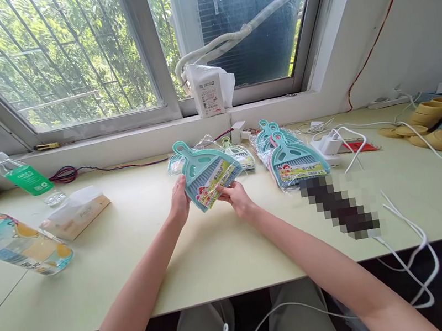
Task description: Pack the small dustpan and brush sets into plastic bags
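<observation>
A small mint-green dustpan and brush set (pixel 207 172) is held tilted above the table, its handle pointing away from me. It has grey-blue bristles and a yellow printed label card. My left hand (pixel 179 201) grips its left edge. My right hand (pixel 235 197) pinches its lower right side at the label, thumb on top. Just behind it lies another dustpan set (pixel 240 154) in clear plastic. Off to the right rests a pile of similar wrapped dustpan sets (pixel 297 156), overlapping one another.
At left are a green-labelled bottle (pixel 30 176), a large patterned bottle (pixel 19 245) and a tissue pack (pixel 77 213). White cables (pixel 412 236) and a charger (pixel 329 145) lie at right, with yellow round parts (pixel 436 120) beyond. A wrapped box (pixel 209 92) stands on the sill.
</observation>
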`<action>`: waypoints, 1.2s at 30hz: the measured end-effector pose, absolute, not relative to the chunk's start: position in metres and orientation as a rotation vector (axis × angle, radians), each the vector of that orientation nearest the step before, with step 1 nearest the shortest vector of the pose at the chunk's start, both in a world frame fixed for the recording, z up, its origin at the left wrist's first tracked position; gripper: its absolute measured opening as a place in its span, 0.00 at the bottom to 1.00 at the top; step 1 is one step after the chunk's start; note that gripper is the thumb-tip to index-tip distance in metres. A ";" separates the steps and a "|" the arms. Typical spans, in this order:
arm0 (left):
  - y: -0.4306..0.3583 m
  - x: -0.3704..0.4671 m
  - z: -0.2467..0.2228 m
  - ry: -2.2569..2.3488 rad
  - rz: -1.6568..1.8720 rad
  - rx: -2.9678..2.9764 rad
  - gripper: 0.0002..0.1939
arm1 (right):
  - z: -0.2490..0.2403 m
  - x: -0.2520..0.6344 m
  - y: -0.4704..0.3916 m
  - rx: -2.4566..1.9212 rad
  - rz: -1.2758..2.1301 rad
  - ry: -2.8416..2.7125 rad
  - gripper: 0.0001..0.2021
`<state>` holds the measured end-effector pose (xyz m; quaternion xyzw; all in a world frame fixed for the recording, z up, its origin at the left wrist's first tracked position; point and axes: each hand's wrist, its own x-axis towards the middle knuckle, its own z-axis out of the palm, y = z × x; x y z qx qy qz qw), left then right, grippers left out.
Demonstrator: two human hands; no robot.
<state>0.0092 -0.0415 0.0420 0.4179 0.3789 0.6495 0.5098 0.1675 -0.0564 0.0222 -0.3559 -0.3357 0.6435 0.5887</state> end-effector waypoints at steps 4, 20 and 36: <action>-0.046 0.014 0.040 0.988 1.398 0.996 0.24 | 0.021 0.168 -0.057 -0.805 1.472 -0.761 0.13; -0.067 0.037 0.028 0.669 0.984 1.105 0.25 | 0.022 0.171 -0.053 -0.715 1.399 -0.542 0.09; -0.059 0.039 0.015 0.871 1.326 1.242 0.28 | 0.017 0.166 -0.056 -0.843 1.357 -0.508 0.11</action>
